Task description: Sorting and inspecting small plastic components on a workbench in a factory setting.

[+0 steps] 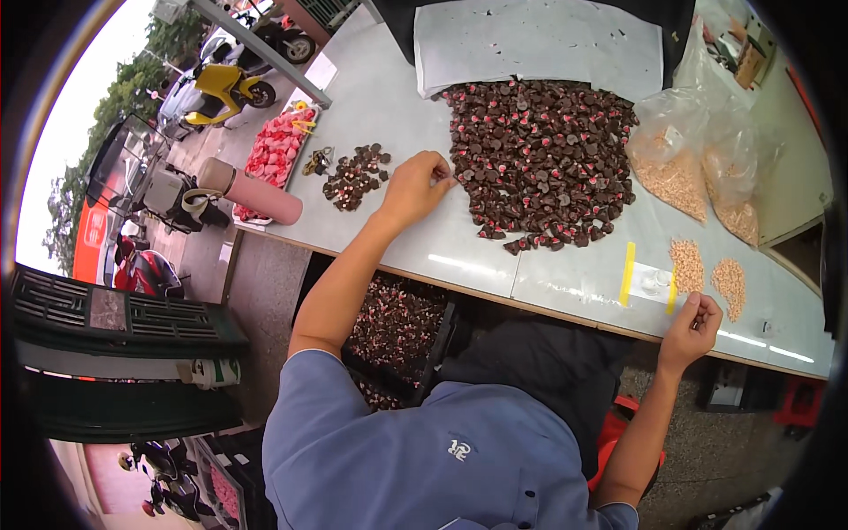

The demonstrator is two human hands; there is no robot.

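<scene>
My left hand (pixel 417 187) is at the left edge of a wide heap of small dark round pieces with pink spots (pixel 543 159). Its fingers are curled, with thumb and fingertips pinched; whatever they hold is too small to make out. To the left of that hand lies a smaller cluster of dark pieces (pixel 353 177), some showing pale spots. Near the front edge of the table, my right hand (pixel 692 331) is closed in a pinch beside a white patch (pixel 652 282) held down by yellow tape. Two little piles of beige pieces (pixel 687 265) (pixel 730 287) lie just beyond it.
Clear plastic bags of beige pieces (pixel 669 168) stand at the right. A white sheet (pixel 539 44) lies behind the heap. A tray of pink pieces (pixel 278 150) and a pink bottle (pixel 265 196) are at the left. Below the table is a black crate of dark pieces (pixel 395 331).
</scene>
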